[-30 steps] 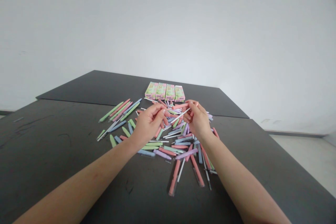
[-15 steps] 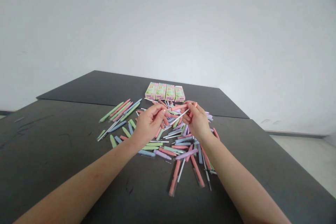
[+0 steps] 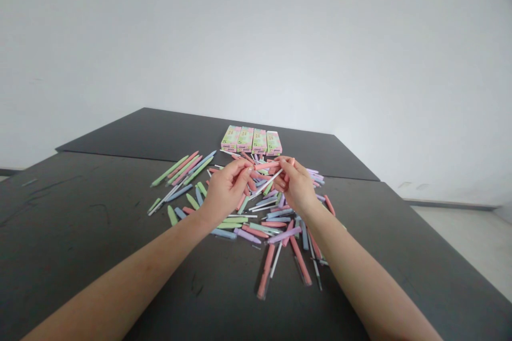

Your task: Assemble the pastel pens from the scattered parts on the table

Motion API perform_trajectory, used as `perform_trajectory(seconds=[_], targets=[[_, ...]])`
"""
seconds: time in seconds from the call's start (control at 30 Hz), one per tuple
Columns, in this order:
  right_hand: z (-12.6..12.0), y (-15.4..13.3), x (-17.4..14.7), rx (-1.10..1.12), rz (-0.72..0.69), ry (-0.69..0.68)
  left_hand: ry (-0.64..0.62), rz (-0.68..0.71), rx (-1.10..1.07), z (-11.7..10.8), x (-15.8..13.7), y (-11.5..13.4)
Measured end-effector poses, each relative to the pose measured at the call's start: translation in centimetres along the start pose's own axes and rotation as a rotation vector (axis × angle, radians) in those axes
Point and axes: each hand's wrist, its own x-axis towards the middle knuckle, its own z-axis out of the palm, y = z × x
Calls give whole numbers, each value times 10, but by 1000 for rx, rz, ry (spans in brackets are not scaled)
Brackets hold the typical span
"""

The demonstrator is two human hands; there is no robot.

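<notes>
Above the pile, a pink pen barrel (image 3: 267, 165) bridges my two hands. Its left end is pinched in the fingertips of my left hand (image 3: 226, 189). My right hand (image 3: 298, 184) is closed around the other end, its fingers partly covering the barrel. A thin white pen refill (image 3: 269, 182) slants down and left from the right fingers and seems to be held there as well. Below the hands lie loose pen parts: pink barrels (image 3: 301, 261), a purple barrel (image 3: 285, 235), green ones (image 3: 192, 201) and white refills (image 3: 276, 259).
Several pink-and-green pen boxes (image 3: 244, 139) stand side by side at the back of the dark table (image 3: 100, 213). To the left, green, pink and blue pens (image 3: 184, 168) lie roughly parallel. A pale wall (image 3: 256, 37) rises behind the table.
My right hand has shifted left, closer to my left hand, so less of the pink barrel shows between them. My left hand has hardly moved.
</notes>
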Motion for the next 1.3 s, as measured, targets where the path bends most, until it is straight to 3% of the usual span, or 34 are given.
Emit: perform_trajectory(seconds=[0.4, 1.3], targets=[[1, 4, -1, 12, 33, -6, 18, 61, 236, -5, 0, -8], [1, 6, -1, 37, 58, -25, 26, 163, 292, -4, -3, -10]])
